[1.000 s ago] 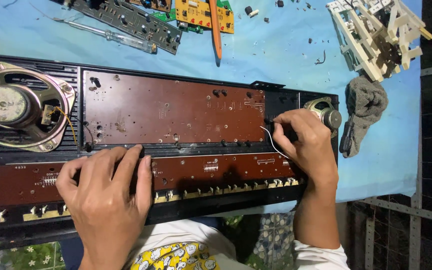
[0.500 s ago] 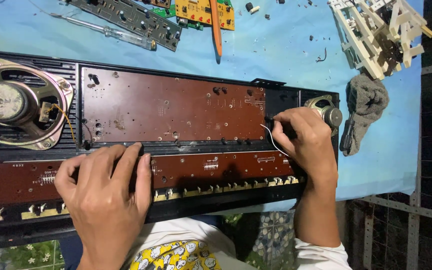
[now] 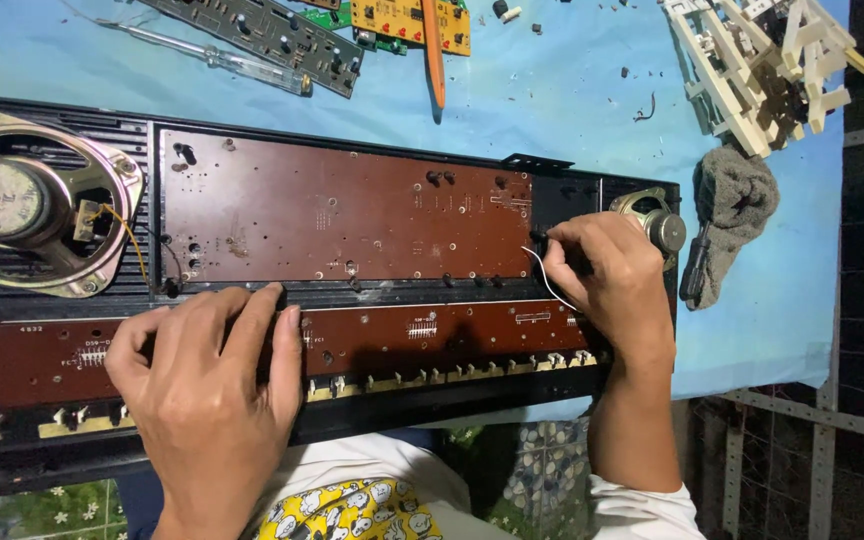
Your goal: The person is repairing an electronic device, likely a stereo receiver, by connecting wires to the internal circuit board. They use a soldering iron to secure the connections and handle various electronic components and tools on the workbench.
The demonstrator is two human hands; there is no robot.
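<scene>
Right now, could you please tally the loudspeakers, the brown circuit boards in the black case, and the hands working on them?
Loudspeakers: 2, large and small
Brown boards: 2, upper and lower
Hands: 2, left hand pressing on the lower board, right hand by a white wire
Total: 6

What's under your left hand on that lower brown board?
The left hand lies flat on the lower brown board, fingertips at its upper edge. A row of cream tabs runs alongside; whatever sits beneath the palm is covered.

right hand (image 3: 607,285) fingertips hidden, large speaker (image 3: 37,205) cropped left
</scene>
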